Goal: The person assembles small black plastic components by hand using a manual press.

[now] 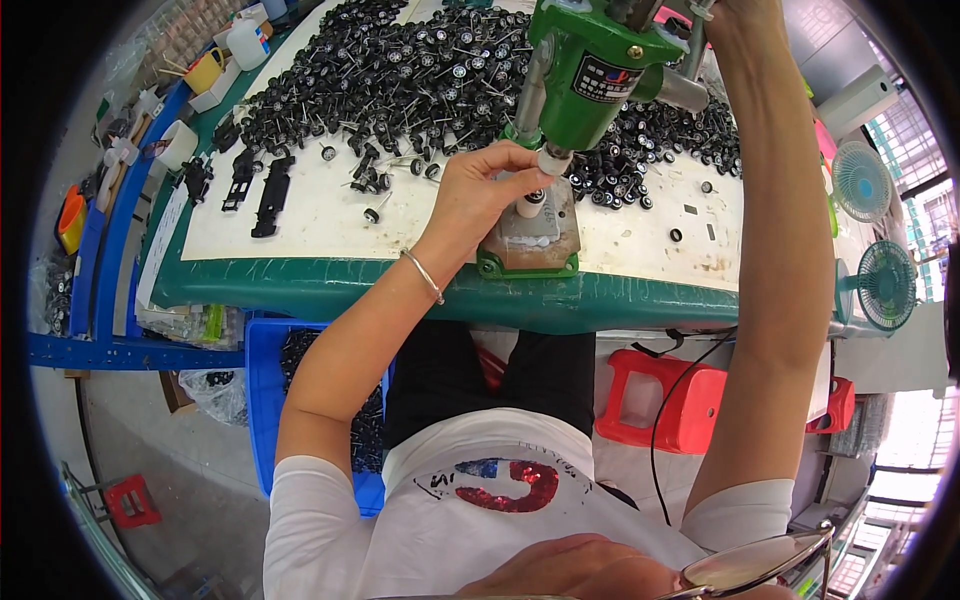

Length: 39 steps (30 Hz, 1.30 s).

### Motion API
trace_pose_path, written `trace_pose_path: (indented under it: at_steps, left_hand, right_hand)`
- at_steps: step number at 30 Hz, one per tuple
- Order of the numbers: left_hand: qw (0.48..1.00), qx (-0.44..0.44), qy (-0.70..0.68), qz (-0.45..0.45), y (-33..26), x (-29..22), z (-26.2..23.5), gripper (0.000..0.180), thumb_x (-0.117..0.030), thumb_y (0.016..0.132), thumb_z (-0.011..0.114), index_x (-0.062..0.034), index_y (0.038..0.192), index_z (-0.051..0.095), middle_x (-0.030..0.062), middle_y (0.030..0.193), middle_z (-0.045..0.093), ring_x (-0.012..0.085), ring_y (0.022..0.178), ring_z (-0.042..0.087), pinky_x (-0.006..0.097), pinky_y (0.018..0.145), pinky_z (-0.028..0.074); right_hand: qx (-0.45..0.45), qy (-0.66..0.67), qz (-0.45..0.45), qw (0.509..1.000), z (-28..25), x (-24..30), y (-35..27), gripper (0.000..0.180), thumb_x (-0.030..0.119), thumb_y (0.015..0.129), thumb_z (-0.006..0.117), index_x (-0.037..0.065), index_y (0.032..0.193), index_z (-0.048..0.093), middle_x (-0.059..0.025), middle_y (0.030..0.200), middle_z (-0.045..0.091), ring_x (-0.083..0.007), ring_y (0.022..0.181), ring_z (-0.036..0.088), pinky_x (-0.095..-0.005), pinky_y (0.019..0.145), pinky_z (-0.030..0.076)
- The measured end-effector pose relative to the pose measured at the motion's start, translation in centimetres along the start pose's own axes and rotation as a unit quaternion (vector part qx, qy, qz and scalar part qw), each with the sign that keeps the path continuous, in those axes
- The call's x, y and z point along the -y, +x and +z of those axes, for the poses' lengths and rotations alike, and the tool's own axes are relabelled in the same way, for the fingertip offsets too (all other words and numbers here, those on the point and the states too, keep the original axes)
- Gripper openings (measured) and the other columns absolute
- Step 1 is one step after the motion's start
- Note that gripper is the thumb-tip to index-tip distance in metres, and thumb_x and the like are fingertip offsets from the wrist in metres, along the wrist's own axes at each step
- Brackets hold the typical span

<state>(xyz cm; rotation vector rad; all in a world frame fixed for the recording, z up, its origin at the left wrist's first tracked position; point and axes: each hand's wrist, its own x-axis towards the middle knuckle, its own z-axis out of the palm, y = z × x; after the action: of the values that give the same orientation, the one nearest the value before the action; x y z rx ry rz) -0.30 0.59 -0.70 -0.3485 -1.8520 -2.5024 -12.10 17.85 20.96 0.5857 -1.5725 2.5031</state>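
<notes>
Dark printed label (604, 79) on the green press (577, 118); coloured lettering (541, 484) on the white shirt (470, 540)

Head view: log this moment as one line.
left hand: at white tip of green press | right hand: top edge, grip cut off | wheels: heaped both sides of press

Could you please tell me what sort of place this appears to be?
Most likely a small assembly workshop: a green press stands on the table, heaped small wheels lie on both sides of it, and a blue bin of dark parts sits below.
</notes>
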Motion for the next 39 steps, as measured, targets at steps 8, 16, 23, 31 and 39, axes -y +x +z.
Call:
trace_pose_path:
  at_steps: [8, 16, 23, 31, 39]
  left_hand:
    - [0.995, 0.009, 0.086, 0.041, 0.0, 0.0, -0.3, 0.012, -0.005, 0.078, 0.072, 0.0002, 0.089, 0.071, -0.0022, 0.083, 0.063, 0.0071, 0.077, 0.056, 0.022, 0.074, 0.045]
    - [0.992, 0.014, 0.119, 0.05, -0.1, -0.3, -0.1, 0.013, -0.005, 0.078, 0.071, 0.0016, 0.089, 0.07, -0.0009, 0.083, 0.063, 0.0074, 0.079, 0.055, 0.023, 0.075, 0.045]
    - [0.989, 0.015, 0.136, 0.063, -0.1, -0.2, -0.3, 0.013, -0.005, 0.078, 0.07, 0.0021, 0.089, 0.069, -0.0003, 0.084, 0.062, 0.0087, 0.079, 0.056, 0.023, 0.075, 0.045]
    - [0.987, 0.003, 0.148, 0.066, -0.3, -0.1, -0.3, 0.012, -0.005, 0.078, 0.07, 0.0017, 0.087, 0.069, 0.0002, 0.083, 0.063, 0.0085, 0.077, 0.057, 0.023, 0.072, 0.046]
    - [0.999, -0.013, 0.052, -0.004, -0.8, -0.2, 0.1, 0.034, -0.003, 0.078, 0.071, -0.004, 0.112, 0.063, -0.0006, 0.092, 0.064, 0.0091, 0.084, 0.06, 0.026, 0.079, 0.049]
  right_hand:
    - [-0.094, -0.128, -0.238, 0.958, 2.9, 1.4, -5.4, 0.022, 0.029, 0.091, 0.061, 0.008, 0.086, 0.055, 0.0103, 0.058, 0.036, -0.0007, 0.041, 0.026, -0.0177, 0.036, 0.018]
    - [-0.102, -0.157, -0.324, 0.927, 3.5, 1.2, -7.6, 0.024, 0.03, 0.091, 0.06, 0.01, 0.081, 0.051, 0.0106, 0.055, 0.032, 0.0, 0.042, 0.024, -0.0165, 0.036, 0.017]
    - [-0.079, -0.136, -0.278, 0.948, 3.5, 1.3, -7.1, 0.023, 0.028, 0.093, 0.058, 0.01, 0.08, 0.05, 0.0107, 0.055, 0.032, -0.0002, 0.042, 0.024, -0.0172, 0.035, 0.017]
    - [-0.019, -0.116, -0.436, 0.893, 1.6, 0.5, -9.5, 0.023, 0.028, 0.086, 0.053, 0.01, 0.072, 0.047, 0.0062, 0.052, 0.027, -0.0049, 0.042, 0.021, -0.0225, 0.039, 0.016]
    - [-0.05, -0.076, -0.399, 0.912, 2.1, 0.4, -10.1, 0.026, 0.028, 0.083, 0.052, 0.009, 0.066, 0.045, 0.0023, 0.052, 0.025, -0.0087, 0.045, 0.017, -0.0257, 0.045, 0.014]
